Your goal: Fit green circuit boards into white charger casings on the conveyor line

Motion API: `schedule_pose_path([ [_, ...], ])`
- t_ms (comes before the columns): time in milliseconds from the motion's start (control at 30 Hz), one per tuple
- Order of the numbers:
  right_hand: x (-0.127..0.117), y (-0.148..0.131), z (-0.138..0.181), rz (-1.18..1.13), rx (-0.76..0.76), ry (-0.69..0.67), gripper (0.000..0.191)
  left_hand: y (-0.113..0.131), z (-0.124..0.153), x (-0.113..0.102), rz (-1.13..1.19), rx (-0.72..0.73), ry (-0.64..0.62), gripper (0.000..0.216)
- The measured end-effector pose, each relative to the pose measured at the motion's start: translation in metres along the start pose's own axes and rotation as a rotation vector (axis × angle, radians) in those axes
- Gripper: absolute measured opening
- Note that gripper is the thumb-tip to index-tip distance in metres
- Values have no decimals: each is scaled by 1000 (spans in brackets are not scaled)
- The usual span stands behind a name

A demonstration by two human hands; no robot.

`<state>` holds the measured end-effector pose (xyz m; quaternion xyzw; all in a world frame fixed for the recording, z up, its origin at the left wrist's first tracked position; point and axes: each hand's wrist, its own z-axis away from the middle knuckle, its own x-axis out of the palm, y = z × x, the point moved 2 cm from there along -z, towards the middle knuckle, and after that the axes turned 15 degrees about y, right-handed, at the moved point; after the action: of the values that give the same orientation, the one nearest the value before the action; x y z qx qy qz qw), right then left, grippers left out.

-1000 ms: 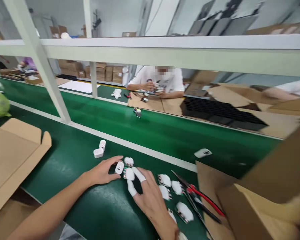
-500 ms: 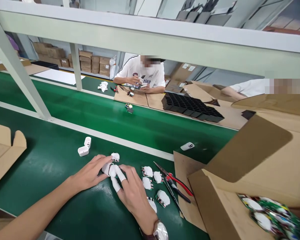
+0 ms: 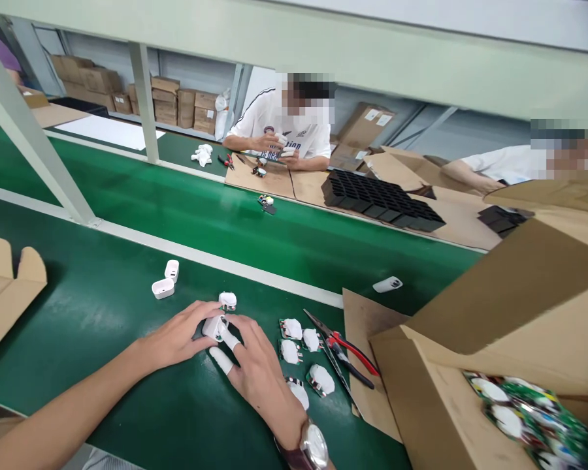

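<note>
My left hand (image 3: 179,338) and my right hand (image 3: 257,371) meet over the green belt (image 3: 127,307), both pinching one small white charger shell (image 3: 213,326). White finger cots cover my right hand's thumb and forefinger. Another white shell (image 3: 227,300) lies just beyond the fingers. Several white parts on small circuit boards (image 3: 301,352) lie right of my right hand. Two more white shells (image 3: 166,280) rest further left on the belt.
Red-handled pliers (image 3: 345,352) lie by an open cardboard box (image 3: 470,339) holding green circuit boards on the right. A flat carton (image 3: 4,287) sits at the left. Across the moving belt, two other people work beside black trays (image 3: 382,202). A white shell (image 3: 388,284) lies on the belt.
The camera has tilted down and to the right. My hands have closed in on the white shell and now hold it together; the right forefinger has curled in.
</note>
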<state>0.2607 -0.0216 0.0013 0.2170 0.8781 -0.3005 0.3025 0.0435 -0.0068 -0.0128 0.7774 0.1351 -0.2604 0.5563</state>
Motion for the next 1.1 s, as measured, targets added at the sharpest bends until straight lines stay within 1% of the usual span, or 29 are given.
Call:
schedule_pose_path([
  [67,2,-2,-3,-28,12,-29,40,-1,1,0,12,-14,2,64],
  [200,8,-2,-3,-75,64,-4,49,-3,3,1,116,-68,-43,65],
  [267,10,-2,-2,-35,53,-5,48,-4,3,1,178,-84,-63,59],
  [333,11,-3,-2,-7,38,-8,45,-4,3,2,201,-87,-53,48],
  [400,11,-4,-3,-15,45,10,44,-3,3,2,191,-89,-38,41],
  [500,12,-3,-3,-22,61,31,39,1,2,1,158,-92,-33,36],
  [667,12,-1,-6,50,50,-23,28,9,0,-1,72,-119,-51,33],
  [767,9,0,-9,43,53,-51,28,8,0,-1,61,-121,-58,31],
  [900,8,2,-10,-2,66,-47,29,4,1,1,45,-99,-59,29],
  [1000,8,1,-15,47,29,-39,22,2,2,2,35,-105,-66,30],
  [1100,7,0,-21,141,-45,-82,14,1,2,3,15,-115,-71,32],
])
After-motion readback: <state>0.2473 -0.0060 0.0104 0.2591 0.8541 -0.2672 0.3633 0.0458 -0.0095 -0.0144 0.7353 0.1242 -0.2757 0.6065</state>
